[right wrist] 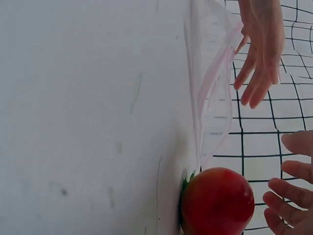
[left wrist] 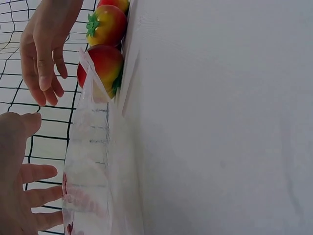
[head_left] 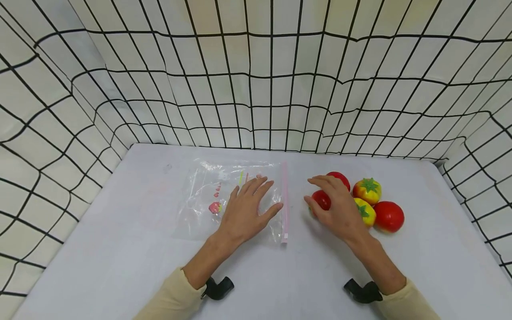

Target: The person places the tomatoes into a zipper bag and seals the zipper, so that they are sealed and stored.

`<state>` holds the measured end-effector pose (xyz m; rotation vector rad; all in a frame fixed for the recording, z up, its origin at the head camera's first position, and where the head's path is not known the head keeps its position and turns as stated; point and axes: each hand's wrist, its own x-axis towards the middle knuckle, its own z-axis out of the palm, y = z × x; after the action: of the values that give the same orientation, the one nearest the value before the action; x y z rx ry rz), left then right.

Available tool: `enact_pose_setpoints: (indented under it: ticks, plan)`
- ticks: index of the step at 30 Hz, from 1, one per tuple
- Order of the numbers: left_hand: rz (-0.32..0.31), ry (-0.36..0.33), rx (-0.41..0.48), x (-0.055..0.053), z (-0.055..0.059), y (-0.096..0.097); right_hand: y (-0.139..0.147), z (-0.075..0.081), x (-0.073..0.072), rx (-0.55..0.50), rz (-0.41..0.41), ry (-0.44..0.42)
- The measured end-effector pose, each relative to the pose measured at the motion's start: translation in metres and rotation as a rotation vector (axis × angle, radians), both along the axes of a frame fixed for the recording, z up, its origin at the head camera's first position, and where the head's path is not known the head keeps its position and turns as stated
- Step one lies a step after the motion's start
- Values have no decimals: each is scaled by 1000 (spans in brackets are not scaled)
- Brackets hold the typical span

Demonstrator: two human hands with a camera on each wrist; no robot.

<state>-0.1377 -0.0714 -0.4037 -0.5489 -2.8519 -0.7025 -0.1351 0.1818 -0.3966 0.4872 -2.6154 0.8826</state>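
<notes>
A clear plastic zip bag (head_left: 196, 195) with a pink zip strip (head_left: 285, 200) and small strawberry prints lies flat on the white table. My left hand (head_left: 248, 211) hovers over the bag, fingers spread and holding nothing. In the left wrist view the bag's mouth (left wrist: 88, 73) stands slightly raised. To the right, my right hand (head_left: 340, 211) is above a red toy tomato (head_left: 321, 200), its fingers loosely bent and apart from it. The right wrist view shows a gap between those fingers (right wrist: 286, 191) and the tomato (right wrist: 217, 200). The hand partly hides the tomatoes behind it.
Beside the right hand sit more tomatoes: a red one (head_left: 389, 217), a red-yellow one (head_left: 367, 191), a yellow one (head_left: 366, 212) and another red one (head_left: 340, 178). Black netting (head_left: 272, 75) over white walls encloses the table (head_left: 120, 249) at the back and sides.
</notes>
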Motion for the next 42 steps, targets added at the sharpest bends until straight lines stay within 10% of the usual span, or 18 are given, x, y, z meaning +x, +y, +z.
enact_pose_setpoints:
  ticks: [22,42]
  plan:
    - [-18,-49,73,1,-10,-10,-23,-2,8,-161,98,-127]
    - [-11,-97,78,-1,-14,-17,-41,-20,0,-214,93,-489]
